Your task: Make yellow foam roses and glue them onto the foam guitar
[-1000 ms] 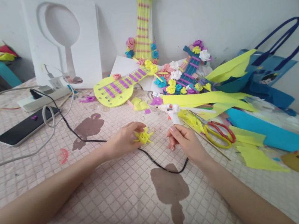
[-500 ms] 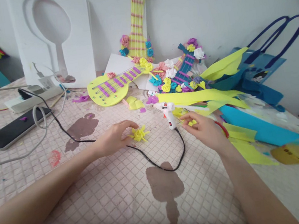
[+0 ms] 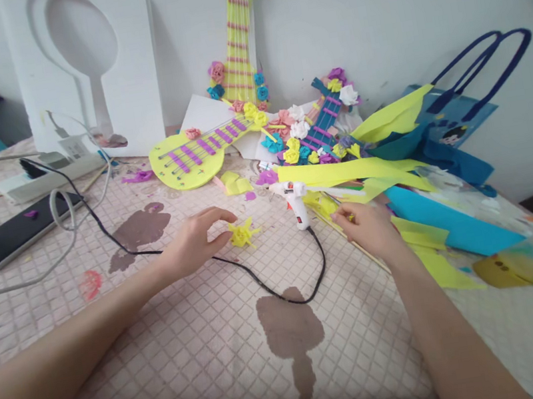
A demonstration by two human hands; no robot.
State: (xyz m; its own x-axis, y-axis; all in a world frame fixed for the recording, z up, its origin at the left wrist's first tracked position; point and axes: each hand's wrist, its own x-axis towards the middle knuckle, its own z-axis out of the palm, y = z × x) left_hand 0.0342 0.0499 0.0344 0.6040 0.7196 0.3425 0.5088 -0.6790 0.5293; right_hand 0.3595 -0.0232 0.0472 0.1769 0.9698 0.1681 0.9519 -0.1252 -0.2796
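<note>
My left hand (image 3: 197, 241) rests on the table with thumb and forefinger curved apart, their tips at the left edge of a yellow paper flower (image 3: 245, 232). My right hand (image 3: 370, 229) is closed, its fingers curled round what seems to be scissors; a thin dark blade (image 3: 331, 198) pokes out past the fingers, and the handle is mostly hidden beneath the hand. A thin wooden stick (image 3: 369, 255) lies under that hand. Between my hands stands a white glue gun (image 3: 299, 206), its black cord (image 3: 252, 272) running left past my left wrist.
Behind are a yellow toy guitar (image 3: 196, 170), a blue one (image 3: 328, 123) and a tall yellow one (image 3: 240, 48) with paper flowers. Yellow and blue paper strips (image 3: 452, 224) lie at right beside a blue bag (image 3: 466, 120). A power strip (image 3: 48, 177) and black tablet-like slab (image 3: 13, 233) lie left.
My right hand has shifted right and its fingers have curled in, covering the red handle that showed by the wrist. My left thumb and forefinger stay beside the flower. The view has turned slightly.
</note>
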